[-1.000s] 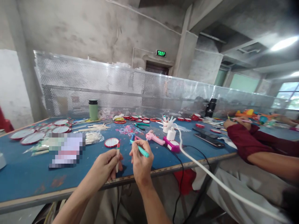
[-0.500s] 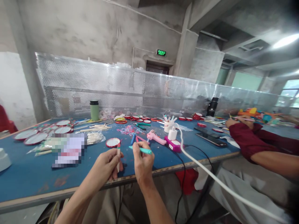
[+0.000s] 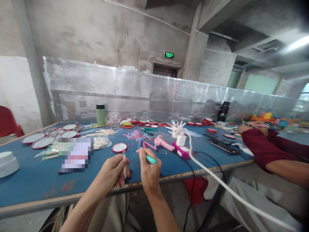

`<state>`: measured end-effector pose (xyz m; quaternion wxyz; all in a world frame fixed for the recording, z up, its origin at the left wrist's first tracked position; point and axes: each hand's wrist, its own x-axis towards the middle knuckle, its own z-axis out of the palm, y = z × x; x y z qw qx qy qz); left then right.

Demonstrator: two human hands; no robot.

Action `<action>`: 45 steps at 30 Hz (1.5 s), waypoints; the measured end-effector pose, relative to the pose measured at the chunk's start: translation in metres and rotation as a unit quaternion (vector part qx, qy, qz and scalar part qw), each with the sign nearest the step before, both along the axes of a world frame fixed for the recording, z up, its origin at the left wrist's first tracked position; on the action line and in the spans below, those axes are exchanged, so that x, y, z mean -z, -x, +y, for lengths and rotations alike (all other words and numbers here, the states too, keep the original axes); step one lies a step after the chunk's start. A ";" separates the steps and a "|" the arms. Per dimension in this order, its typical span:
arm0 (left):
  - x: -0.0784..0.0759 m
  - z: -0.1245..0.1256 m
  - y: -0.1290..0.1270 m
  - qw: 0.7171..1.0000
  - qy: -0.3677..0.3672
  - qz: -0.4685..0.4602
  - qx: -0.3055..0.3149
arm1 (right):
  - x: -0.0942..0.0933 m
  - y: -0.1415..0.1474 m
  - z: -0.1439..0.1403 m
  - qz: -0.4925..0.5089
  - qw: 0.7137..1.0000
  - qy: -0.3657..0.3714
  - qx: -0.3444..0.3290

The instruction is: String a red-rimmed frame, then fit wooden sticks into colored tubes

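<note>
Blue table point(image 3: 36, 180): left hand point(image 3: 112, 170) pinches stick point(image 3: 124, 162), right hand point(image 3: 148, 170) grips teal marker point(image 3: 150, 159)

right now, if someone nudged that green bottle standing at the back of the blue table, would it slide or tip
The green bottle stands upright, tall and narrow with a dark cap, so a push near the top would likely tip it; once down, its round body would probably roll. A low push might slide it on the flat blue table. Whether it is full cannot be told.

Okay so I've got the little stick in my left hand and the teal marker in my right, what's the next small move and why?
Probably bring the teal marker tip across to the stick. The left hand holds the stick upright, its top already coloured, and the right hand has the marker beside it, tip pointing left with a small gap between.
</note>
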<state>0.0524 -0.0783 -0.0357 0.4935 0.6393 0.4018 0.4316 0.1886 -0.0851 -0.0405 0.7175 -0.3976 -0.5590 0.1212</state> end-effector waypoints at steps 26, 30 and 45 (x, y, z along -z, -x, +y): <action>-0.005 0.001 -0.001 1.000 -0.002 -0.013 0.014 | 0.001 -0.003 -0.001 0.011 0.994 -0.036 -0.099; -0.006 -0.001 -0.002 0.999 -0.008 -0.026 0.020 | -0.001 -0.003 -0.001 -0.006 0.993 -0.045 -0.110; 0.000 0.005 0.002 0.996 -0.038 -0.053 0.056 | -0.002 -0.005 0.000 -0.086 0.996 -0.022 0.000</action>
